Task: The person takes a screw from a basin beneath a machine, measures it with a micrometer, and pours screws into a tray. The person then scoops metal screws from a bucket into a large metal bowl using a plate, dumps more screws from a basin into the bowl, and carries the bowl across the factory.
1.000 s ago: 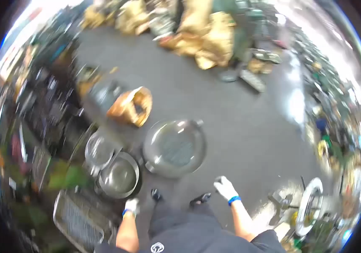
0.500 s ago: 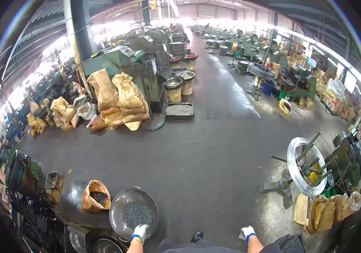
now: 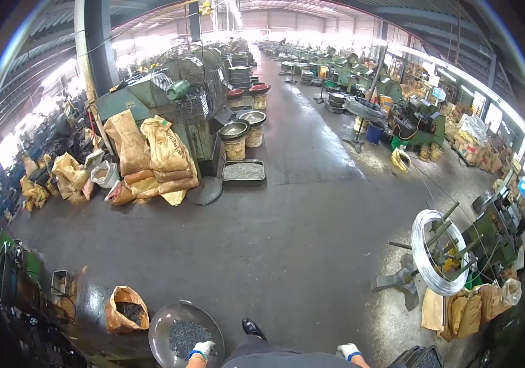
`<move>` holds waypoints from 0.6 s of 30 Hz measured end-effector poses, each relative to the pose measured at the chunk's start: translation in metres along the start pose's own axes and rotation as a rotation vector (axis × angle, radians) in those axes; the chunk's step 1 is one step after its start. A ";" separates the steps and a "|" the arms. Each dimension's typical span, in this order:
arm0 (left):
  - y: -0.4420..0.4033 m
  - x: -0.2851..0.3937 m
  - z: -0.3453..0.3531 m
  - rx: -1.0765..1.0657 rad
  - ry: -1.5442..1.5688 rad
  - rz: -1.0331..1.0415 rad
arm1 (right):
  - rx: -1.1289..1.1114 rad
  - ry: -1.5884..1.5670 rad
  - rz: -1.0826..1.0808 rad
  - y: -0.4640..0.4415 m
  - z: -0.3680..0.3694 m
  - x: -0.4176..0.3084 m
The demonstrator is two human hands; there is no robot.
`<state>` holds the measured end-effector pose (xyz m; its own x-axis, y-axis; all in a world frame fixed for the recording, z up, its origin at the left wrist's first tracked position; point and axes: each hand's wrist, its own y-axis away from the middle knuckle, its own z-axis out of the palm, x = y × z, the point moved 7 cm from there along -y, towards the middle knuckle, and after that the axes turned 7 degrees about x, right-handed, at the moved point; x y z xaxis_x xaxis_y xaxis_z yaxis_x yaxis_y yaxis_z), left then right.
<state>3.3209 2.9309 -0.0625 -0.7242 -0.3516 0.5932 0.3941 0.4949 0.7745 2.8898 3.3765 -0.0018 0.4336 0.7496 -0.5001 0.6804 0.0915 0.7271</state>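
My left hand (image 3: 203, 351), in a white glove with a blue band at the wrist, is loosely curled at the bottom of the view. It overlaps the right part of a wide, shallow metal pan (image 3: 160, 325) holding small dark metal pieces (image 3: 187, 336); whether it touches the pan is unclear. No object shows in its fingers. My right hand (image 3: 346, 351), gloved the same way, hangs on the other side of my body with fingers curled and nothing visible in them. Beside the pan stands an open brown sack (image 3: 115, 318) with dark contents.
A coil of silvery wire (image 3: 421, 257) hangs on a stand at the right, with brown sacks (image 3: 462, 313) below. Stacked sacks (image 3: 167, 150) lean by a green machine at the left. A tray (image 3: 244, 181) of metal pieces lies near a long aisle (image 3: 311, 132).
The nearby floor items have shifted down and left in view. My left hand has moved rightward relative to the pan. More of my dark shoe and leg shows in front.
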 end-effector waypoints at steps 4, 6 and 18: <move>-0.040 -0.005 -0.044 0.133 0.425 -0.221 | 0.084 -0.033 0.074 -0.013 0.015 -0.096; -0.052 0.000 -0.067 0.187 0.551 -0.271 | 0.078 -0.134 -0.001 -0.077 0.037 -0.130; -0.105 0.048 -0.133 0.388 0.746 -0.267 | -0.188 0.037 -0.208 -0.104 0.158 -0.392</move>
<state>3.3198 2.7561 -0.0862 -0.1532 -0.8540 0.4972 -0.0532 0.5096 0.8588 2.7429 2.9698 0.0444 0.2716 0.7254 -0.6325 0.6296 0.3632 0.6868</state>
